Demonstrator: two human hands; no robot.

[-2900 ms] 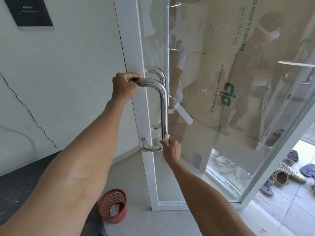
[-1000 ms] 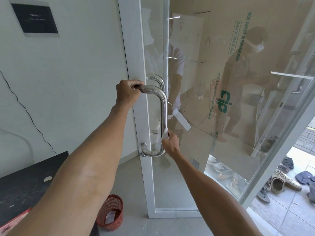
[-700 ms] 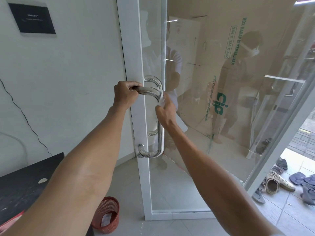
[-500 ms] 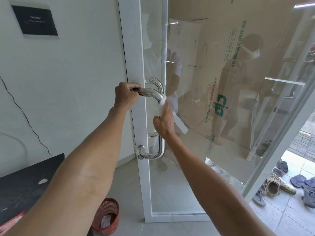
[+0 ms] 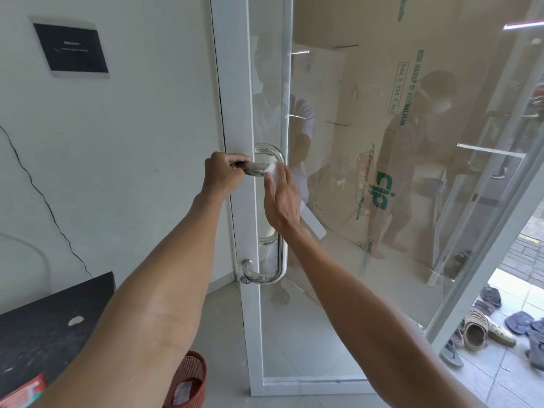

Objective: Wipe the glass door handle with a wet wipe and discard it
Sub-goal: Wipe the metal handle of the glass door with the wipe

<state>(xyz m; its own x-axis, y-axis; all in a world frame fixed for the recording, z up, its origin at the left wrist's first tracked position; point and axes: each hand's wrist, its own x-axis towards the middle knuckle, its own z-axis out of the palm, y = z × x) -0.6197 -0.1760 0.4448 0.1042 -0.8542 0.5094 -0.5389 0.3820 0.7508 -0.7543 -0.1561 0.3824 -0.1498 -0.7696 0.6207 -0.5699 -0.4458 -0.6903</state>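
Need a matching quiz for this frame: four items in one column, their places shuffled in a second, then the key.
Column one
1. left hand
2. wet wipe
3. red mesh basket
4. black plaque

Column two
a. on the floor, at the bottom of the view
b. gripping the top horizontal end of the door handle
c. mounted on the wall, upper left
d. against the handle's upper bend, under the right hand's fingers

Pairs: 1-b, 2-d, 3-a, 4-c
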